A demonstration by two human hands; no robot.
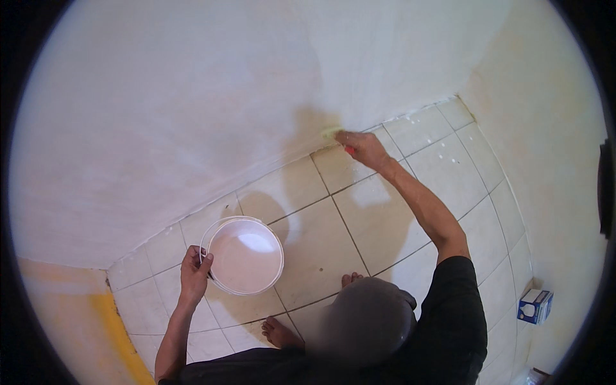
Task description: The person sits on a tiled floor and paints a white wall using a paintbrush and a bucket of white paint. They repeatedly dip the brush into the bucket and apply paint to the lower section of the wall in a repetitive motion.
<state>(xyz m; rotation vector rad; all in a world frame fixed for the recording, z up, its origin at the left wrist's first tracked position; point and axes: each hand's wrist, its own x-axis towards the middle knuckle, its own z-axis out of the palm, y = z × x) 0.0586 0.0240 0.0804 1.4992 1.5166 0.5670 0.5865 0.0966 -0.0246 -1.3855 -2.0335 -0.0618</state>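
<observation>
My left hand (pixel 195 271) is closed on the rim and thin wire handle of a white round bucket (pixel 280 269), holding it above the tiled floor. Pale pinkish paint (pixel 240 260) shows inside the bucket, with a bright reflection on it. My right arm reaches out to the foot of the wall. In my right hand (pixel 367 151) is a paintbrush (pixel 332 133) with pale yellowish bristles and a red handle end below the fist. The bristles are at the whitish wall (pixel 192 96), just above the floor; whether they press on it I cannot tell.
White spots dot the floor tiles (pixel 443 163) near the far corner. A small blue and white box (pixel 535 307) stands by the right wall (pixel 552 160). Yellow paint (pixel 119 327) marks the lower left wall. A dark rounded shape (pixel 369 321) hides part of the floor.
</observation>
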